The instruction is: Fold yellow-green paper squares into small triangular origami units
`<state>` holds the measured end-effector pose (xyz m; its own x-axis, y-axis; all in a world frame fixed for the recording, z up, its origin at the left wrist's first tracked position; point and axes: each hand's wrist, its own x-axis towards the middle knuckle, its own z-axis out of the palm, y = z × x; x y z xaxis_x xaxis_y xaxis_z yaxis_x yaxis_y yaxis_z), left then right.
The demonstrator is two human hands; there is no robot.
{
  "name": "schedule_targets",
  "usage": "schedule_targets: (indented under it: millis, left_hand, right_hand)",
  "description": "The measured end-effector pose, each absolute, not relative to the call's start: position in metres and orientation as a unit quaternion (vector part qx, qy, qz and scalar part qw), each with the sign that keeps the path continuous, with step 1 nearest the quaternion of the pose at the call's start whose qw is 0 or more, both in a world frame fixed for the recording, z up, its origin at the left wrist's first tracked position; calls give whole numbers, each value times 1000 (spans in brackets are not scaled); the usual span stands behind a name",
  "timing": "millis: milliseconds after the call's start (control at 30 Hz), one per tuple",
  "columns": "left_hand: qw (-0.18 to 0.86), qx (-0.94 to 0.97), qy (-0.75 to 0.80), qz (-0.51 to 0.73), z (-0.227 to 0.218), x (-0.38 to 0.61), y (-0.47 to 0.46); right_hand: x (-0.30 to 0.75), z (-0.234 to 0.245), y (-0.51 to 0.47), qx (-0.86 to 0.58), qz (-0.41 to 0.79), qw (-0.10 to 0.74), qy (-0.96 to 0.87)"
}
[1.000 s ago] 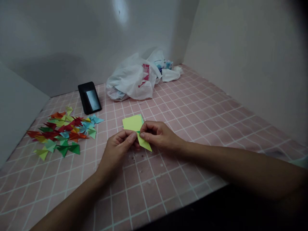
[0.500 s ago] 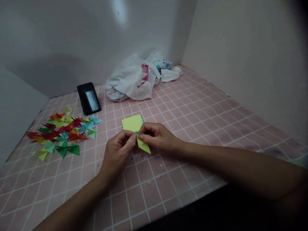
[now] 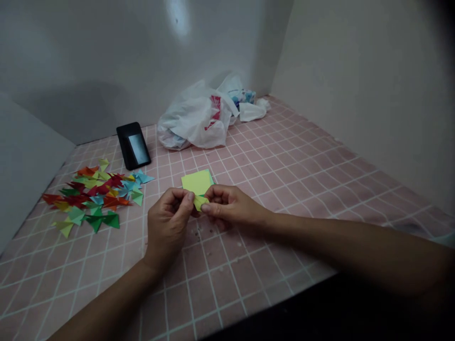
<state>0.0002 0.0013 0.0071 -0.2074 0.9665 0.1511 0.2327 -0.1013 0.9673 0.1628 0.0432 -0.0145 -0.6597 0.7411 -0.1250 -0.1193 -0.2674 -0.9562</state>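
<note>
Between my two hands is a small folded piece of yellow paper [image 3: 201,201]. My left hand [image 3: 171,219] pinches its left end with thumb and bent fingers. My right hand [image 3: 232,207] grips the right end the same way, its thumb lying on top. Just beyond my fingers lies a stack of square paper sheets [image 3: 196,182], yellow on top with green edges showing beneath. My fingers cover the near side of the stack and parts of the folded piece.
Folded paper figures [image 3: 95,194] in several colours lie in a pile at the left. Behind them rests a black phone [image 3: 133,146]. White plastic bags [image 3: 199,116] sit against the back wall. A pink checked cloth [image 3: 284,170] covers the table.
The yellow paper has turned between my hands; its long point toward me no longer shows. My left hand has shifted slightly left, and both hands still pinch the paper.
</note>
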Motion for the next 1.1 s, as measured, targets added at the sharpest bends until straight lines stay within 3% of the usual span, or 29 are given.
schedule_targets:
  millis: [167, 333, 500, 933, 1100]
  left_hand:
    - [365, 508, 557, 547, 5, 2, -2]
    - [491, 414, 529, 556, -1, 2, 0]
    - [554, 352, 515, 551, -2, 4, 2]
    - [497, 382, 533, 569, -2, -4, 8]
    - [519, 427, 531, 517, 1, -8, 11]
  right_hand:
    - [163, -13, 42, -272, 761, 287, -515]
    - [164, -13, 46, -239, 775, 280, -513]
    - [163, -12, 46, -255, 771, 284, -510]
    - [165, -9, 45, -307, 702, 296, -570]
    - [166, -3, 45, -315, 673, 298, -599]
